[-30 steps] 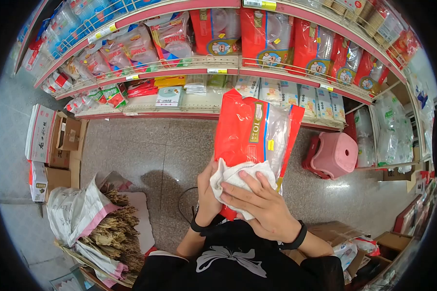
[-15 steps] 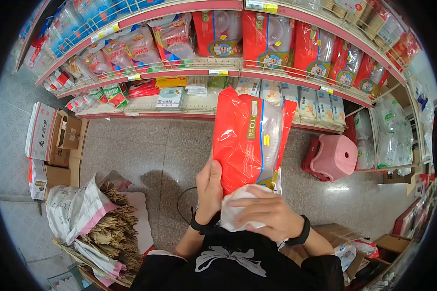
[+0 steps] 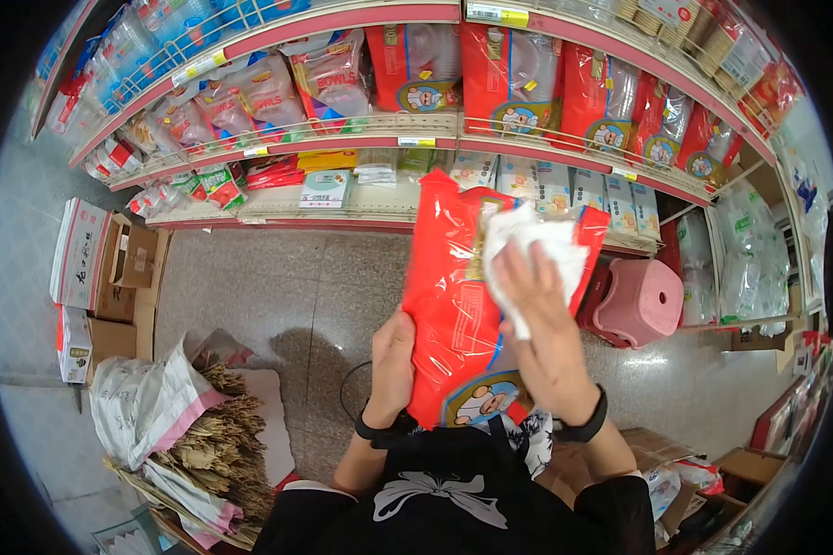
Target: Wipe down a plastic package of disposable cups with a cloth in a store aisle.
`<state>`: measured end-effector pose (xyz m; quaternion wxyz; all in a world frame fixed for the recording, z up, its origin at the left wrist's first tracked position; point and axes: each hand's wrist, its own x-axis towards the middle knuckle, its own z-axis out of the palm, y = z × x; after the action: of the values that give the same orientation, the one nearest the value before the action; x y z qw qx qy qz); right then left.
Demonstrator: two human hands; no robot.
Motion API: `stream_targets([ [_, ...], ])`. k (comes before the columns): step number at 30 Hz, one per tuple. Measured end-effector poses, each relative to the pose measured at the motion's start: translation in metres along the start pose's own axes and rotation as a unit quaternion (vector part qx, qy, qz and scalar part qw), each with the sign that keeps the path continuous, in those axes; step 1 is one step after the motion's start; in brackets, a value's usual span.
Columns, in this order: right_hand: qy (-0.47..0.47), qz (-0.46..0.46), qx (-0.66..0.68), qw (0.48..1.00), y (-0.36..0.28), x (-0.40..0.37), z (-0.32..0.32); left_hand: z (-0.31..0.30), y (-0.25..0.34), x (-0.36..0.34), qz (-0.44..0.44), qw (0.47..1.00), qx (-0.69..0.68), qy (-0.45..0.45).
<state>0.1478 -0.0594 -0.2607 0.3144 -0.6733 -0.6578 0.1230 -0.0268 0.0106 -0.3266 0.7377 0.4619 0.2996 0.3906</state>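
Upright before the store shelves [image 3: 379,199], my left hand [image 3: 391,365] grips the red plastic packet [image 3: 449,305] by its lower edge while my right hand [image 3: 546,324] presses a white cloth [image 3: 532,245] against its upper front.

This is a small grocery shop. Long red-edged shelves [image 3: 342,139] carry yellow price labels [image 3: 415,141] and rows of identical packaged goods, among them red packs of disposable bowls [image 3: 509,74]. Opened cardboard stock boxes [image 3: 111,268] stand on the speckled floor [image 3: 278,277] below the shelves.
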Motion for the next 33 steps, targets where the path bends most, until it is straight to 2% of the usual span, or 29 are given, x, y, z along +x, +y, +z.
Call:
stream_targets([
  [2, -0.055, -0.002, 0.084, 0.995, -0.008, -0.008, 0.004, -0.004, -0.002, 0.003, -0.034, 0.997, -0.053, 0.049],
  [4, -0.052, -0.002, 0.116, 0.992, -0.011, -0.018, 0.012, -0.008, 0.001, 0.005, -0.042, 0.996, -0.053, 0.053],
  [6, -0.063, -0.009, 0.15, 0.987, -0.013, -0.026, 0.016, -0.011, 0.003, 0.007, -0.017, 0.998, 0.004, 0.055],
  [10, -0.07, -0.017, 0.142, 0.987, -0.012, -0.04, 0.024, -0.011, 0.002, 0.009, -0.004, 0.998, 0.019, 0.061],
  [12, -0.079, -0.022, 0.121, 0.989, -0.011, -0.046, 0.029, -0.007, 0.004, 0.012, -0.022, 0.995, -0.009, 0.099],
  [16, -0.106, -0.04, 0.119, 0.986, -0.017, -0.058, 0.043, -0.012, 0.012, 0.019, -0.007, 0.992, -0.044, 0.114],
  [18, -0.144, -0.048, 0.156, 0.976, -0.017, -0.063, 0.045, -0.018, 0.015, 0.019, 0.014, 0.993, -0.017, 0.118],
  [20, -0.141, -0.052, 0.168, 0.974, -0.015, -0.062, 0.042, -0.017, 0.018, 0.019, 0.013, 0.99, -0.014, 0.138],
  [22, -0.163, -0.013, 0.319, 0.933, -0.004, -0.061, 0.036, -0.019, 0.02, 0.018, 0.017, 0.991, -0.002, 0.134],
  [23, -0.141, 0.027, 0.385, 0.912, 0.001, -0.059, 0.03, -0.019, 0.02, 0.018, 0.017, 0.991, -0.002, 0.134],
  [24, -0.103, 0.148, 0.434, 0.883, 0.001, -0.063, 0.018, -0.02, 0.02, 0.018, 0.012, 0.991, -0.006, 0.136],
  [25, -0.015, 0.227, 0.467, 0.855, 0.006, -0.069, 0.014, -0.02, 0.02, 0.017, 0.008, 0.99, -0.01, 0.138],
  [27, 0.215, 0.318, 0.411, 0.827, 0.027, -0.071, 0.008, -0.015, 0.027, 0.016, 0.006, 0.99, -0.024, 0.137],
  [28, 0.348, 0.295, 0.415, 0.787, 0.04, -0.063, 0.004, -0.013, 0.029, 0.015, 0.003, 0.99, -0.039, 0.136],
  [29, 0.415, 0.237, 0.291, 0.829, 0.043, -0.053, -0.002, -0.014, 0.028, 0.014, 0.005, 0.99, -0.04, 0.135],
  [30, 0.416, 0.236, 0.29, 0.829, 0.042, -0.045, -0.009, -0.016, 0.026, 0.013, -0.001, 0.992, -0.036, 0.12],
  [32, 0.322, 0.232, 0.335, 0.854, 0.036, -0.028, -0.023, -0.016, 0.024, 0.01, -0.006, 0.994, -0.034, 0.103],
  [33, 0.323, 0.232, 0.335, 0.854, 0.033, -0.017, -0.029, -0.015, 0.024, 0.009, -0.024, 0.995, -0.037, 0.088],
])
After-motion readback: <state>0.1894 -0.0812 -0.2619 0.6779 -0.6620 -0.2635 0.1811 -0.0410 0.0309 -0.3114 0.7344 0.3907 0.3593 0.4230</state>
